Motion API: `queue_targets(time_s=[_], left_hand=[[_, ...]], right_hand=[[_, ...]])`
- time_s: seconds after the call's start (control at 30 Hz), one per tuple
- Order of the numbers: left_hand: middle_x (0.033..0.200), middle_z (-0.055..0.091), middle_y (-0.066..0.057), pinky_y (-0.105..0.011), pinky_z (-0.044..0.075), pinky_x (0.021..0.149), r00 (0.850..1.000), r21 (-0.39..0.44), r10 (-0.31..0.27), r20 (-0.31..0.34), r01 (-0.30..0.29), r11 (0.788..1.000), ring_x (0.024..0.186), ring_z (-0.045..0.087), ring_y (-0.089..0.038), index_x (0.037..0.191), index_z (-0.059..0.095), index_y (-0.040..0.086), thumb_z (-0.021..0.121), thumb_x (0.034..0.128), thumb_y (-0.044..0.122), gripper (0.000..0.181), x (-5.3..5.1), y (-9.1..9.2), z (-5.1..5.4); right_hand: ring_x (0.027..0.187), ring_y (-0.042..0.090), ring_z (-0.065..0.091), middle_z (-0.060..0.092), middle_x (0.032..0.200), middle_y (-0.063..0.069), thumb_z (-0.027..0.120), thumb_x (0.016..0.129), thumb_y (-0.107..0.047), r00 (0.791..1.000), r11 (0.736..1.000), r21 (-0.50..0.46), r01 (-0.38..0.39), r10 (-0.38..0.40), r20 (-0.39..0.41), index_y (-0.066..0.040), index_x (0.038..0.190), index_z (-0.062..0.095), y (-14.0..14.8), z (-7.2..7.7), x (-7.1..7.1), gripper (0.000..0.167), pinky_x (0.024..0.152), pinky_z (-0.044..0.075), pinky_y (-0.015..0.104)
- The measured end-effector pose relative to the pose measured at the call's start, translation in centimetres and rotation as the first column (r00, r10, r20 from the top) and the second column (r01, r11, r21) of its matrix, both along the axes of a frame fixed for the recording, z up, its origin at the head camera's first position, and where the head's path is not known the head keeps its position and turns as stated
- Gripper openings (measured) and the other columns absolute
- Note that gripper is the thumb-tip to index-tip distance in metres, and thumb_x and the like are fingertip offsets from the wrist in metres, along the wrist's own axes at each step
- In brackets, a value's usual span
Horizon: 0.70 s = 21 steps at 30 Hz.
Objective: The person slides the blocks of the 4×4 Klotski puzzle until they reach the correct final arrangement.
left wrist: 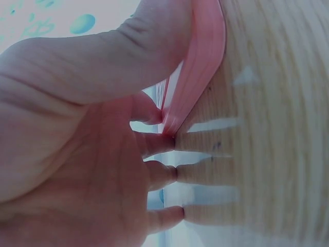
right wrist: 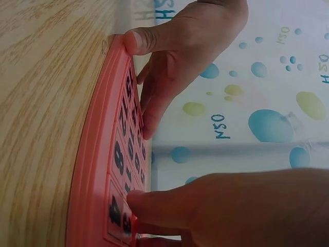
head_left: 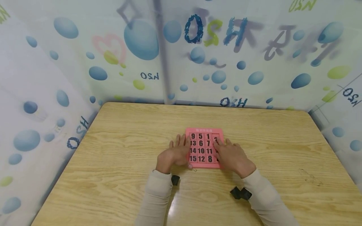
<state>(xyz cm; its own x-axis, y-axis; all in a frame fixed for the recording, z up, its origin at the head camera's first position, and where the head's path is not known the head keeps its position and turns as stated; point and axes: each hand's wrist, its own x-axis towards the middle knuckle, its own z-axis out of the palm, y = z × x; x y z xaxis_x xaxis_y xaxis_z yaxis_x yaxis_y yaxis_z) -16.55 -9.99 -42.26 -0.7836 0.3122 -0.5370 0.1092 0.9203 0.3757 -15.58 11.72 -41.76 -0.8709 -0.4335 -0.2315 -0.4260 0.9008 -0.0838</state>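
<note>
A pink sliding number puzzle (head_left: 205,165) lies on the table, its black-numbered tiles facing up. At its left side, my left hand (head_left: 178,153) holds the frame, with the thumb at the near left corner and the index finger along the left edge. The other fingertips rest on the tabletop, as the left wrist view shows. My right hand (head_left: 232,156) reaches over the right column, its thumb (right wrist: 138,200) touching a tile beyond the 4 tile (right wrist: 115,210). Its index finger touches a tile near the top right, partly covering the number. Several right-column tiles are partly hidden.
The wooden table (head_left: 127,135) extends around the puzzle on all sides. Black pieces (head_left: 240,193) sit at the cuffs of both light sleeves. A patterned curtain (head_left: 181,62) with blue and green dots stands behind the table's far edge.
</note>
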Motion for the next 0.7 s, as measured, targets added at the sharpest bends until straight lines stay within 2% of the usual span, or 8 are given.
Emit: queue_targets(time_s=[0.27,0.7], left_hand=[[0.166,-0.014,-0.014,-0.052,-0.003,0.123,1.000,-0.009,-0.005,-0.005,0.005,1.000,0.152,-0.017,-0.032,0.160,-0.002,0.008,0.079,0.0814,0.035,0.116,0.05,-0.01,-0.06],[0.166,-0.012,-0.014,-0.053,-0.001,0.123,1.000,-0.002,-0.004,-0.015,0.004,1.000,0.152,-0.015,-0.032,0.160,0.000,0.007,0.080,0.0803,0.034,0.116,0.12,0.03,-0.06]], right_hand=[[0.130,0.043,0.049,0.049,0.148,0.019,0.056,0.101,-0.029,0.999,1.000,-0.012,-0.002,0.002,-0.040,-0.003,0.143,0.052,-0.09,-0.26,-0.17,0.049,0.094,0.048,0.059],[0.135,0.046,0.044,0.047,0.149,0.020,0.055,0.102,-0.029,0.996,0.998,-0.060,0.002,-0.007,-0.084,-0.003,0.144,0.051,0.17,-0.99,-0.66,0.050,0.098,0.045,0.063]])
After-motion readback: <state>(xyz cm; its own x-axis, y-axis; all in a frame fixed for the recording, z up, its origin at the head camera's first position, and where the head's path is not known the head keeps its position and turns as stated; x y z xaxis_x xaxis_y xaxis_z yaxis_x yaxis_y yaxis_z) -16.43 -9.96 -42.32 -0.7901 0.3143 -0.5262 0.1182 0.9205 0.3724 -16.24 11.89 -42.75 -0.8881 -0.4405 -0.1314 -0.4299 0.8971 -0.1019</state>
